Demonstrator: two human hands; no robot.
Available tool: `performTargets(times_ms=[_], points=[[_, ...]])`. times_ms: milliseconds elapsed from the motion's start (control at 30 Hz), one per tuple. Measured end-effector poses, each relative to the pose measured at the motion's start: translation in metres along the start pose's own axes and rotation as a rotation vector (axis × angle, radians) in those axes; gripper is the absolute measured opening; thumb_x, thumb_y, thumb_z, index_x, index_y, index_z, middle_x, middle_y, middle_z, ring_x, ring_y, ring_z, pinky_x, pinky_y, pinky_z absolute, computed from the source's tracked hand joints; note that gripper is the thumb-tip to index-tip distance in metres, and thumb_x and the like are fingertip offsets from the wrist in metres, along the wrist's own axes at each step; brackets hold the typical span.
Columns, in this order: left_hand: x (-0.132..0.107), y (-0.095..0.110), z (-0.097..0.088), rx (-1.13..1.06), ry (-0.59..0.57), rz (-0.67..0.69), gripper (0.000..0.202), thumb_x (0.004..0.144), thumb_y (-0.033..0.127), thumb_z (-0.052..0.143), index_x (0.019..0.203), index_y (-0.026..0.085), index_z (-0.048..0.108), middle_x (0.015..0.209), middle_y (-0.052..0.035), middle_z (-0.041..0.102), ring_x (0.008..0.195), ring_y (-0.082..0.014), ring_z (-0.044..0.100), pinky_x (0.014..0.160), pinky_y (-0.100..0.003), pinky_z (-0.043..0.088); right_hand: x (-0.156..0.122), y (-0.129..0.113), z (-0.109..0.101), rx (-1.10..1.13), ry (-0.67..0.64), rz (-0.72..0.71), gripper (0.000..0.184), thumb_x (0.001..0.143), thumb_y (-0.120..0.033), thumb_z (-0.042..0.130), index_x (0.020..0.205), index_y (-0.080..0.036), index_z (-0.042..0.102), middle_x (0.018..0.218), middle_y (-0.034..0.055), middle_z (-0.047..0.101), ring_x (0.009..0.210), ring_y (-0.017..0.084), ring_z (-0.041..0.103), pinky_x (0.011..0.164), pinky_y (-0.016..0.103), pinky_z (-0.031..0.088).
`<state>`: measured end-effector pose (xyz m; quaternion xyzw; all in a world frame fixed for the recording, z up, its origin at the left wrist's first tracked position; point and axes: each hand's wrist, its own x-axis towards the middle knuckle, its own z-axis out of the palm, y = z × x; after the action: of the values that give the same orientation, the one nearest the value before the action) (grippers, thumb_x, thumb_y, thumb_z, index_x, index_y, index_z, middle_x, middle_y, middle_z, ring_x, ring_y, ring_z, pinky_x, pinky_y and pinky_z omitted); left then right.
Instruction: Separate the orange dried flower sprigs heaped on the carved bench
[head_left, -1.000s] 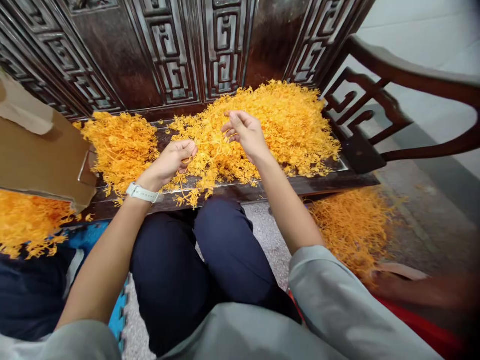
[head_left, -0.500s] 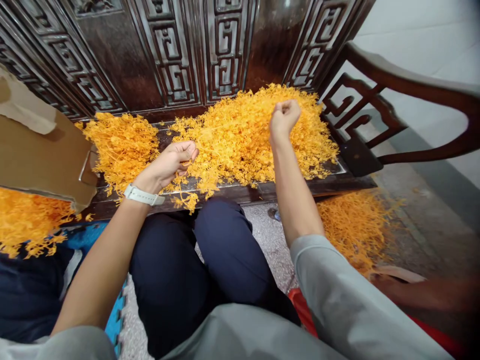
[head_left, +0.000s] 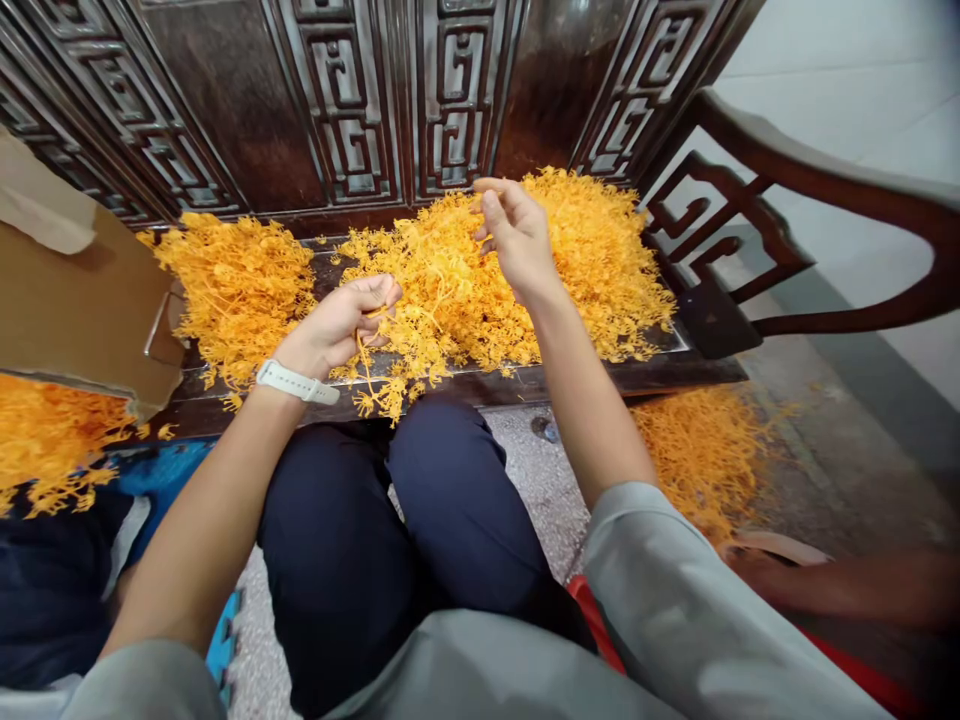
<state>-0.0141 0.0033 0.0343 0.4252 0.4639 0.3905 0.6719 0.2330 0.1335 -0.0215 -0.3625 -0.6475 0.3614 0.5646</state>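
Note:
My left hand (head_left: 341, 322) is closed in a pinch on a thin orange-yellow plastic stem (head_left: 366, 362). Branched, knobby ends of the stem hang below my fingers at the bench's front edge. Above the middle of a large heap of orange-yellow branched plastic pieces (head_left: 592, 285), my right hand (head_left: 523, 240) is raised, its thumb and fingers apart and nothing visible between them. The heap lies on a dark wooden bench (head_left: 495, 388). Left of it, beyond my left hand, is a smaller pile of the same pieces (head_left: 244, 275).
A cardboard box (head_left: 75, 290) stands at the left, with more orange pieces (head_left: 56, 440) in front of it. The carved bench back (head_left: 360, 150) and curved armrest (head_left: 847, 170) bound the far and right sides. Another person's arm (head_left: 847, 590) is at lower right, near orange strands (head_left: 697, 450).
My right hand has moved left across the heap, and its closed fingers have parted. My left hand stays nearly in place, still pinching the stem.

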Motion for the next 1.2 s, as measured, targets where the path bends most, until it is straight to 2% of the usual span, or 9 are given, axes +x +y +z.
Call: performTargets(times_ms=[133, 333, 500, 600, 733, 867, 967, 1133, 1200], points=[[-0.002, 0.0, 0.0, 0.017, -0.001, 0.015, 0.022, 0.092, 0.012, 0.063, 0.072, 0.017, 0.055, 0.063, 0.0074, 0.032, 0.04, -0.0027, 0.016, 0.035, -0.015, 0.031, 0.012, 0.019, -0.003, 0.049, 0.183, -0.019, 0.059, 0.093, -0.084, 0.064, 0.087, -0.025, 0.066, 0.073, 0.0004, 0.055, 0.06, 0.012, 0.052, 0.052, 0.023, 0.045], [-0.01, 0.008, 0.004, 0.036, 0.02, 0.039, 0.025, 0.088, 0.007, 0.061, 0.068, 0.016, 0.048, 0.071, 0.0046, 0.043, 0.04, -0.0006, 0.02, 0.035, -0.014, 0.028, 0.044, 0.068, -0.038, 0.206, 0.678, 0.312, 0.051, 0.1, -0.073, 0.058, 0.086, -0.024, 0.056, 0.074, -0.0032, 0.046, 0.053, 0.009, 0.038, 0.048, 0.022, 0.039], [-0.006, 0.005, -0.006, -0.047, 0.03, 0.033, 0.019, 0.087, 0.011, 0.063, 0.074, 0.018, 0.053, 0.064, 0.0087, 0.029, 0.043, -0.0033, 0.012, 0.037, -0.015, 0.031, 0.029, 0.062, -0.04, -0.128, 0.396, 0.087, 0.057, 0.083, -0.072, 0.079, 0.113, -0.024, 0.069, 0.11, 0.008, 0.067, 0.074, 0.016, 0.06, 0.064, 0.033, 0.056], [-0.004, 0.002, -0.008, -0.075, 0.044, 0.03, 0.017, 0.087, 0.012, 0.065, 0.076, 0.018, 0.054, 0.062, 0.0097, 0.028, 0.044, -0.0042, 0.009, 0.037, -0.016, 0.03, 0.007, 0.034, -0.031, -0.236, 0.244, 0.043, 0.067, 0.082, -0.086, 0.071, 0.104, -0.023, 0.072, 0.108, 0.011, 0.069, 0.083, 0.02, 0.064, 0.068, 0.035, 0.057], [-0.002, 0.002, -0.006, -0.067, 0.067, 0.022, 0.018, 0.088, 0.011, 0.064, 0.075, 0.018, 0.054, 0.063, 0.0085, 0.03, 0.044, -0.0044, 0.01, 0.037, -0.016, 0.029, -0.03, -0.025, -0.001, 0.041, -0.078, 0.173, 0.074, 0.089, -0.095, 0.052, 0.098, -0.024, 0.072, 0.089, 0.007, 0.068, 0.071, 0.016, 0.063, 0.057, 0.028, 0.052], [0.0, 0.0, -0.006, -0.001, 0.088, 0.025, 0.018, 0.09, 0.013, 0.064, 0.075, 0.018, 0.055, 0.065, 0.0079, 0.03, 0.043, -0.0043, 0.012, 0.037, -0.016, 0.029, -0.055, -0.059, 0.033, 0.236, -0.299, 0.233, 0.063, 0.078, -0.087, 0.077, 0.093, -0.026, 0.071, 0.087, 0.0032, 0.066, 0.068, 0.014, 0.061, 0.056, 0.029, 0.05], [-0.003, 0.0, -0.004, 0.067, 0.048, 0.048, 0.023, 0.089, 0.016, 0.067, 0.072, 0.018, 0.052, 0.067, 0.0065, 0.034, 0.043, -0.0032, 0.015, 0.037, -0.016, 0.025, -0.041, -0.038, 0.026, 0.264, -0.173, 0.154, 0.051, 0.084, -0.078, 0.077, 0.095, -0.028, 0.068, 0.089, 0.0022, 0.066, 0.062, 0.013, 0.052, 0.055, 0.032, 0.047], [-0.01, 0.002, 0.001, 0.113, 0.044, 0.137, 0.024, 0.083, 0.01, 0.064, 0.068, 0.018, 0.046, 0.073, 0.0036, 0.043, 0.044, -0.0023, 0.02, 0.038, -0.017, 0.018, 0.022, 0.037, -0.051, 0.088, 0.232, 0.028, 0.059, 0.091, -0.089, 0.052, 0.086, -0.031, 0.061, 0.073, 0.0026, 0.06, 0.052, 0.014, 0.033, 0.051, 0.037, 0.037], [-0.01, 0.001, -0.002, 0.12, 0.081, 0.155, 0.023, 0.084, 0.013, 0.065, 0.069, 0.018, 0.048, 0.073, 0.0036, 0.042, 0.045, -0.0029, 0.022, 0.039, -0.018, 0.014, 0.036, 0.055, -0.071, 0.015, 0.335, 0.011, 0.065, 0.092, -0.093, 0.041, 0.093, -0.032, 0.064, 0.079, 0.0038, 0.062, 0.055, 0.015, 0.042, 0.053, 0.036, 0.041]])
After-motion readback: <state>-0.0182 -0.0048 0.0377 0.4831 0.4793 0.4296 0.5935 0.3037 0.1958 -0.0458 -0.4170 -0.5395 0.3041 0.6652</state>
